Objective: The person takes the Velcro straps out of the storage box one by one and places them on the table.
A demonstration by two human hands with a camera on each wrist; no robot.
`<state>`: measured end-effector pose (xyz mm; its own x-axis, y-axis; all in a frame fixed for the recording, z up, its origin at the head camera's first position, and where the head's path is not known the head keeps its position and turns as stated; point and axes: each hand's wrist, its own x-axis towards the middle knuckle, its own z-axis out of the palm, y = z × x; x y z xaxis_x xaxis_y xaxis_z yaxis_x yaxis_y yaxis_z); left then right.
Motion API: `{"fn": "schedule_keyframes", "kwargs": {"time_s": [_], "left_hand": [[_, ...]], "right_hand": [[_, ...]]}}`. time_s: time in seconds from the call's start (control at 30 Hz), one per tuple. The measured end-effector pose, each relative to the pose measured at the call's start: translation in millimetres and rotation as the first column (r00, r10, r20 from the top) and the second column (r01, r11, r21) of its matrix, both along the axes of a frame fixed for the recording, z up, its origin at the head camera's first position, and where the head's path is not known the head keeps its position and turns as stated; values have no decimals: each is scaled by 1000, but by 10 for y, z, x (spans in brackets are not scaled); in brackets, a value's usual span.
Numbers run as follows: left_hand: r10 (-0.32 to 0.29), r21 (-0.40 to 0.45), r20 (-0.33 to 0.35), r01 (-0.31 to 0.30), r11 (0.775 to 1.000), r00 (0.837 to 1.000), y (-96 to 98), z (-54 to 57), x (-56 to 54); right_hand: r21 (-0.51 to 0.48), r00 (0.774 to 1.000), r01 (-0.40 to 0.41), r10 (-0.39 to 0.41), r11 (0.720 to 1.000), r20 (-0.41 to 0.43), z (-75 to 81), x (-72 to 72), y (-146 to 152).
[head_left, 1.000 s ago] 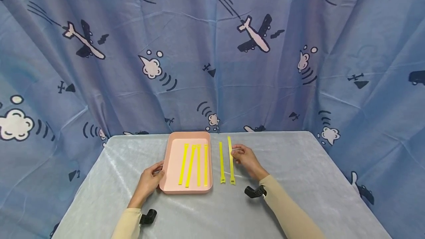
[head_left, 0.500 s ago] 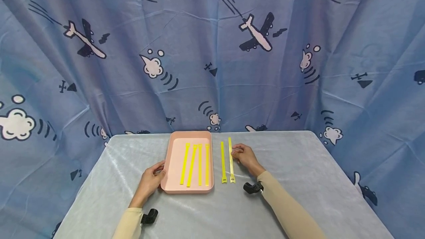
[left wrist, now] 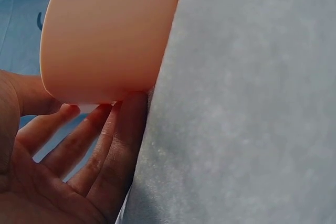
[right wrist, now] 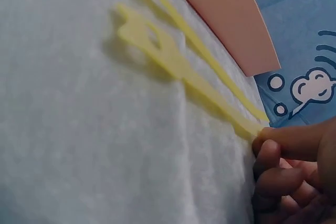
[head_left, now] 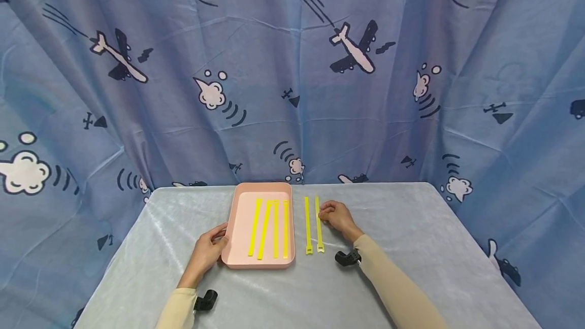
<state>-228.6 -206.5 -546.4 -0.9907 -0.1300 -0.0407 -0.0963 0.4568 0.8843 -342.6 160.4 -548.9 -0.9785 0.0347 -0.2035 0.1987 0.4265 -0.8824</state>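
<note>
My left hand [head_left: 205, 252] holds the left side of a pink tray [head_left: 237, 260]; in the left wrist view its thumb is at the rim and its fingertips meet the underside of the wall [left wrist: 110, 40]. Several yellow cable straps, among them one strap [head_left: 254, 227], lie lengthwise inside the tray. To its right, two more lie side by side on the cloth. The nearer to the tray is a yellow strap [head_left: 307, 225]. My right hand [head_left: 338, 217] pinches the outer yellow strap [right wrist: 205, 90] near its far end, its slotted head pointing toward me.
A grey-white cloth [head_left: 402, 227] covers the table. Right behind its far edge hangs a blue curtain [head_left: 256, 65] printed with planes and clouds. Each wrist wears a black camera, such as the right one [head_left: 348, 258].
The outer strap's far end has come down toward me, level with its neighbour. My right hand has kept its pinch, and my left hand stays on the tray.
</note>
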Motion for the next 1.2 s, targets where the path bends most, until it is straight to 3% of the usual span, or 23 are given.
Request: {"fn": "schedule_keyframes", "kwargs": {"time_s": [0.33, 0.67, 0.87, 1.2], "left_hand": [[0, 3, -3, 0, 1000, 1000, 9, 11, -1], [7, -7, 0, -7, 1000, 1000, 5, 9, 14], [0, -16, 3, 0, 1000, 1000, 14, 11, 17], [7, -11, 5, -7, 1000, 1000, 15, 5, 9]], "right_hand": [[27, 1000, 17, -17, 999, 9, -24, -39, 14], [-35, 1000, 5, -5, 999, 2, -34, -4, 30], [-91, 998, -42, 39, 995, -39, 83, 82, -26], [-117, 981, -133, 114, 984, -154, 423, 276, -269]]}}
